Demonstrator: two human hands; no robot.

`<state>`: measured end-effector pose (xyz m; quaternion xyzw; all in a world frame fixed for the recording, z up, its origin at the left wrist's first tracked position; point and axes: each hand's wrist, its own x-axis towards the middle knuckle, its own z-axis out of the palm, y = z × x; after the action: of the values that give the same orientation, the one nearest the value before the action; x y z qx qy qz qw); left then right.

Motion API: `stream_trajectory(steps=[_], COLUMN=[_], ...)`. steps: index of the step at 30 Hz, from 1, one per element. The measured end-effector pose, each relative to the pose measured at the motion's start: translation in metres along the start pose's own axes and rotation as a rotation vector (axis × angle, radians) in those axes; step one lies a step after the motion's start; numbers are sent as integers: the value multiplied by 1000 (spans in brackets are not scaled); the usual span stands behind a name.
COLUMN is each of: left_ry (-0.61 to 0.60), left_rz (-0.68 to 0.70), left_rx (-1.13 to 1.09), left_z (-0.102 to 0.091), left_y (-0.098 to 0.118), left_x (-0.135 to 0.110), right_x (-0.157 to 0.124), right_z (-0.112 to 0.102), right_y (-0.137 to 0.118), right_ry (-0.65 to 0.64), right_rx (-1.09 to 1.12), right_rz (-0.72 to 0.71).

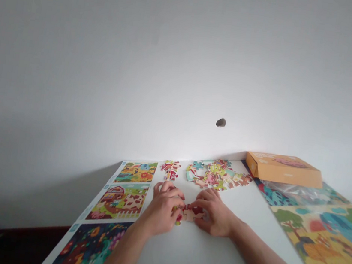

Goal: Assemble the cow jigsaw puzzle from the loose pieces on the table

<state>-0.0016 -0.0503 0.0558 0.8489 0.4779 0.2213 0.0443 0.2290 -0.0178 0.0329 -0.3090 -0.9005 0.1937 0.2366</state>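
Note:
A few joined jigsaw puzzle pieces (189, 214), pink and dark red, lie flat on the white tabletop between my hands. My left hand (166, 206) is curled over their left end, its fingers bent and closed on a piece there. From the other side my right hand (213, 212) pinches the right end between thumb and fingers. My fingers cover parts of both ends. Just beyond the hands lies a heap of loose puzzle pieces (213, 178), with a smaller cluster of pieces (171, 169) to its left.
Along the left runs a sheet of printed pictures (121, 202), one a farm scene. An orange box (287, 175) stands at the back right, with clear plastic (294, 192) before it. A finished-looking animal picture (323, 242) spreads along the right. Behind rises a wall with a hole (221, 123).

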Motion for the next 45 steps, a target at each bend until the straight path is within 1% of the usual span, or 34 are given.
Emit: stream_trajectory(steps=[3, 6, 11, 15, 29, 40, 45], left_ry=[-60, -82, -80, -87, -65, -62, -59], left_rz=[-13, -34, -59, -45, -42, -44, -37], left_rx=[-30, -68, -98, -91, -126, -125, -113], left_z=[-1, -2, -3, -3, 3, 3, 4], left_y=[4, 5, 4, 4, -1, 0, -1], left_x=[-1, -2, -2, -1, -2, -1, -1], right_x=[0, 0, 0, -1, 0, -1, 0], right_z=[-2, -2, -3, -2, 0, 1, -1], right_y=[-1, -1, 0, 0, 2, 2, 1], right_ry=[-6, 1, 6, 9, 10, 3, -16], right_rx=[16, 25, 48, 66, 42, 42, -1], right_rz=[-3, -2, -19, -37, -45, -39, -46])
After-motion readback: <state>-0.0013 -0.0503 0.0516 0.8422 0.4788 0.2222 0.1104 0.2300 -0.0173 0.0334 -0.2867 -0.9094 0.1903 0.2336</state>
